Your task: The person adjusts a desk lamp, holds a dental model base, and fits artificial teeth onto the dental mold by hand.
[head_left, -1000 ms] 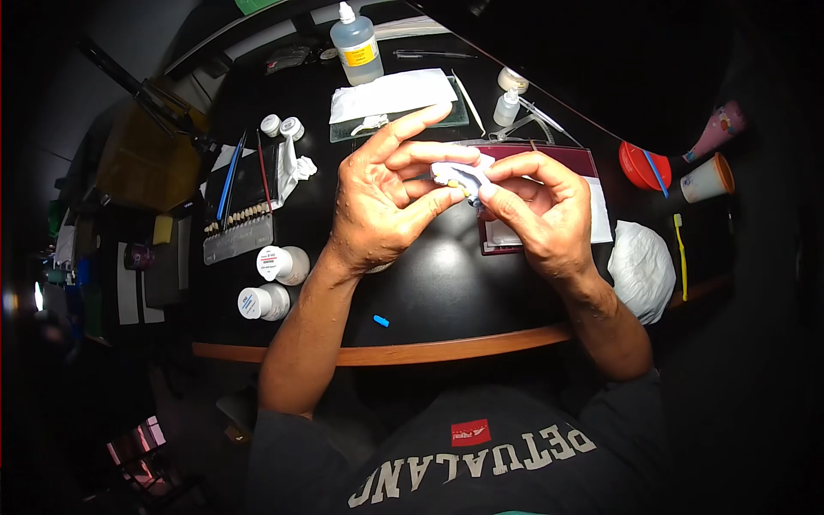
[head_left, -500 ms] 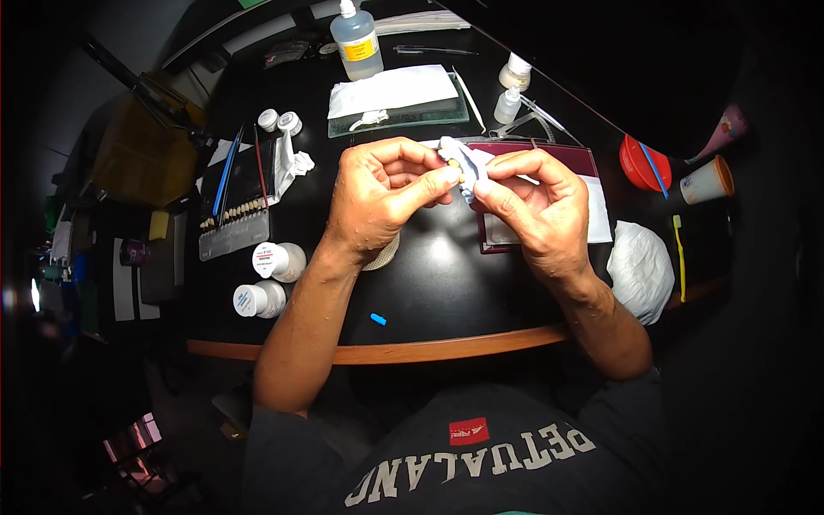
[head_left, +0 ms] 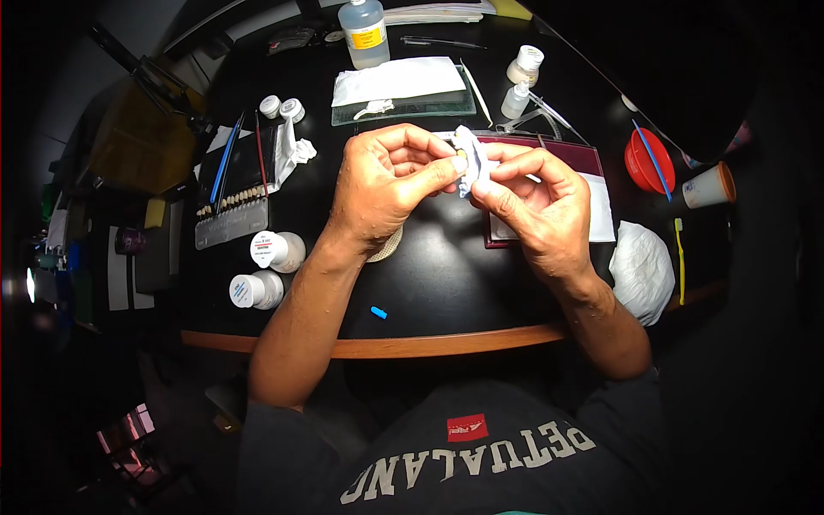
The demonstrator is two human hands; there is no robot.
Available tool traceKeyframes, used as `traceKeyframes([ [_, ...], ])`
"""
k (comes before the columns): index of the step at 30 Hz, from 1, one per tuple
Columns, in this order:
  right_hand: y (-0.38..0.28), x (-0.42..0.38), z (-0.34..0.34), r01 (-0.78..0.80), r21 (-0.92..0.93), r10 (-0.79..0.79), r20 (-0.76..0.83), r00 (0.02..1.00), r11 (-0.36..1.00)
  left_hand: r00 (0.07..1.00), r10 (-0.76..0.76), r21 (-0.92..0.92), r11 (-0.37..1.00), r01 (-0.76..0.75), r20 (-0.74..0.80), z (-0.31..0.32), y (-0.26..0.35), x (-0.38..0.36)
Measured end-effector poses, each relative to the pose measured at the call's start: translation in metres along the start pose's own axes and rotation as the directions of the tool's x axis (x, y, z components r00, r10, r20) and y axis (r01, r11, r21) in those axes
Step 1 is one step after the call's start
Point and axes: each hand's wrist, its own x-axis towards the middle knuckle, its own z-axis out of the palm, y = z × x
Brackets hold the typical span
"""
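Observation:
Both hands meet above the black table, in the middle of the view. Between them is a crumpled white tissue (head_left: pixel 471 168) with something small and yellowish partly inside it, too small to name. My left hand (head_left: pixel 388 178) pinches the tissue and the small piece from the left, thumb against fingers. From the right, my right hand (head_left: pixel 541 199) grips the tissue between thumb and fingers. Below my left wrist a round beige textured piece (head_left: pixel 389 246) is partly hidden. Behind my right hand lies a dark red folder (head_left: pixel 573 157) with white paper (head_left: pixel 601 210).
At left stand two white-lidded jars (head_left: pixel 276 251) (head_left: pixel 255 290) and a tooth shade guide (head_left: pixel 232 223). A glass slab (head_left: pixel 403 107) and a bottle (head_left: pixel 365 36) are at the back. To the right are a red bowl (head_left: pixel 648 163), cup (head_left: pixel 711 185) and yellow toothbrush (head_left: pixel 681 266).
The tissue has turned slightly more upright between my fingers, and less of the yellowish piece shows. The view has shifted a little; both hands keep their grip.

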Motion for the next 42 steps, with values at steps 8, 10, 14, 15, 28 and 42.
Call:
traceKeyframes([
  [8,-0.0013,0.0011,0.0014,-0.011,0.045,0.011,0.001,1.000,0.999,1.000,-0.007,-0.033,0.999,0.007,-0.001,0.0001,0.0002,-0.0002],
  [10,-0.0014,0.0011,0.0016,-0.011,0.054,0.011,-0.001,1.000,0.998,1.000,-0.015,-0.053,0.998,0.015,0.000,-0.0005,0.0004,0.0001],
  [14,-0.0008,0.0008,0.0005,0.019,0.002,-0.019,0.029,0.999,1.000,1.000,-0.024,-0.076,0.997,0.024,-0.002,-0.0009,0.0030,0.0003],
  [15,-0.0011,0.0006,0.0005,0.013,0.002,-0.013,0.023,1.000,1.000,1.000,-0.022,-0.073,0.997,0.022,-0.001,-0.0010,0.0031,0.0004],
  [28,-0.0016,0.0004,0.0015,0.022,-0.001,-0.022,0.014,1.000,1.000,1.000,-0.010,-0.059,0.998,0.009,-0.010,-0.0004,-0.0020,0.0017],
  [42,-0.0024,-0.0006,0.0029,-0.008,0.070,0.009,-0.016,1.000,0.997,0.999,-0.006,-0.035,0.999,0.007,0.038,-0.0025,0.0011,0.0006],
])
